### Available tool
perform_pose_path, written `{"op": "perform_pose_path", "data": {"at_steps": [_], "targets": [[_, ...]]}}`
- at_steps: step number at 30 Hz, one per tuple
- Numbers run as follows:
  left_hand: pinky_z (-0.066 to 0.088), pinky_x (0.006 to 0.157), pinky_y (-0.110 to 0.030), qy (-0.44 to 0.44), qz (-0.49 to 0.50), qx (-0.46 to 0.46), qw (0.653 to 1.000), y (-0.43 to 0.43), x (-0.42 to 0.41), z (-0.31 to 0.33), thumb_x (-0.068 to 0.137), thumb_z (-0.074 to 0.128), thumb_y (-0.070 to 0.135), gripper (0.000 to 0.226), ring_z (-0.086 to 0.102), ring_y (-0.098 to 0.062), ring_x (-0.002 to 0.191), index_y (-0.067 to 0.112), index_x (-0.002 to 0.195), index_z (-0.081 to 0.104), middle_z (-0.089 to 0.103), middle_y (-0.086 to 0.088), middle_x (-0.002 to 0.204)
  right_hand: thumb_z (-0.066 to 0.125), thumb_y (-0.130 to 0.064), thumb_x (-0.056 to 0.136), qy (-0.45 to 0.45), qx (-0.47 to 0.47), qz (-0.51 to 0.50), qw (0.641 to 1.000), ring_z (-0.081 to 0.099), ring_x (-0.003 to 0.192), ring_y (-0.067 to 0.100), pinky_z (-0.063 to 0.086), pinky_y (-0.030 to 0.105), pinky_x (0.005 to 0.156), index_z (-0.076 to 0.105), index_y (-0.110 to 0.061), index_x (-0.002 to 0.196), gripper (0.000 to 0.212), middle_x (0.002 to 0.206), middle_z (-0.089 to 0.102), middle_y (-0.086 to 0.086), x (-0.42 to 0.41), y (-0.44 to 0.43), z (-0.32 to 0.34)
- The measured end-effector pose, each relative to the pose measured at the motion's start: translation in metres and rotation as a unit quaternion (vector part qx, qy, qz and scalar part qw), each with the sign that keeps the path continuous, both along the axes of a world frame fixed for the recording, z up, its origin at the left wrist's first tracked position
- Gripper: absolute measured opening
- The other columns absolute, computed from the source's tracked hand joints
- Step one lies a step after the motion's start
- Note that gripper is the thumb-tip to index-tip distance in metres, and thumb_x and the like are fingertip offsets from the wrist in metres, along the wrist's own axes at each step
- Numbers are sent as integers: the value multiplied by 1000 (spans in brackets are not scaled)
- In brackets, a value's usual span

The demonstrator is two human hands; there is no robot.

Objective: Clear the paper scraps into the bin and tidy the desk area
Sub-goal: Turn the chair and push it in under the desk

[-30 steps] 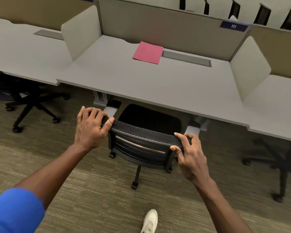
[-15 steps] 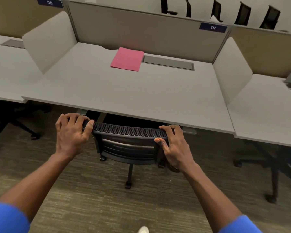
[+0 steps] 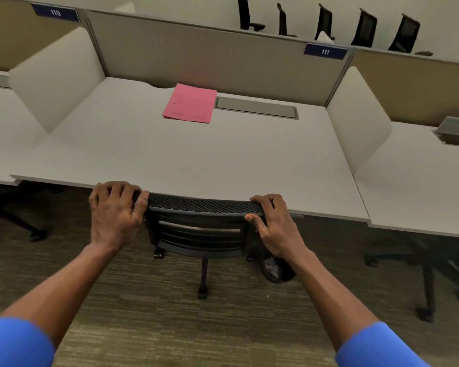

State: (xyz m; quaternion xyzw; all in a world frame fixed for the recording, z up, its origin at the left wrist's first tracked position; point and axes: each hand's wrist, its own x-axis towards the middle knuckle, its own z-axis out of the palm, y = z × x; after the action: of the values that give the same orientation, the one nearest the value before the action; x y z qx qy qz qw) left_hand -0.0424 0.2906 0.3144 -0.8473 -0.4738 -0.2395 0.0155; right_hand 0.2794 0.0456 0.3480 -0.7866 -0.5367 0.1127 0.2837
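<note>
A black mesh office chair (image 3: 200, 226) stands tucked under the front edge of the grey desk (image 3: 196, 160); only its backrest and base show. My left hand (image 3: 115, 211) grips the left end of the backrest top, and my right hand (image 3: 274, 225) grips the right end. A pink paper folder (image 3: 189, 103) lies flat at the back middle of the desk. A small dark bin (image 3: 276, 271) with pale paper scraps inside stands on the floor under my right wrist, partly hidden.
White side screens (image 3: 56, 75) and a beige back panel (image 3: 210, 51) fence the desk. A grey cable flap (image 3: 256, 108) lies right of the folder. Neighbouring desks flank it, with black chair bases (image 3: 429, 274) on the carpet and several chairs beyond the panel.
Both hands have pushed the chair forward until its seat went under the desk and the backrest reached the desk edge. The view has moved closer to the desk.
</note>
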Motion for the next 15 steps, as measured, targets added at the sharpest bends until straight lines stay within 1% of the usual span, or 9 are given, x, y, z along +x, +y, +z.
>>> {"op": "perform_pose_path", "data": {"at_steps": [6,15], "targets": [[35,109,-53,0,2,-15,1000,16,5,5,107,24,64,56,51,-33,124,25,112,65,65,-3,120,38,-75,96,-9,12,-3,1000,48,126,17,56,44,101,50,-32,142,64,134,42,-2,1,16,-2],[33,112,-52,-16,-6,-15,1000,29,11,4,107,20,66,62,51,-33,125,25,112,66,64,-2,120,41,-71,97,-8,19,-8,1000,49,126,17,55,42,103,52,-30,142,62,135,43,0,7,29,-6]]}}
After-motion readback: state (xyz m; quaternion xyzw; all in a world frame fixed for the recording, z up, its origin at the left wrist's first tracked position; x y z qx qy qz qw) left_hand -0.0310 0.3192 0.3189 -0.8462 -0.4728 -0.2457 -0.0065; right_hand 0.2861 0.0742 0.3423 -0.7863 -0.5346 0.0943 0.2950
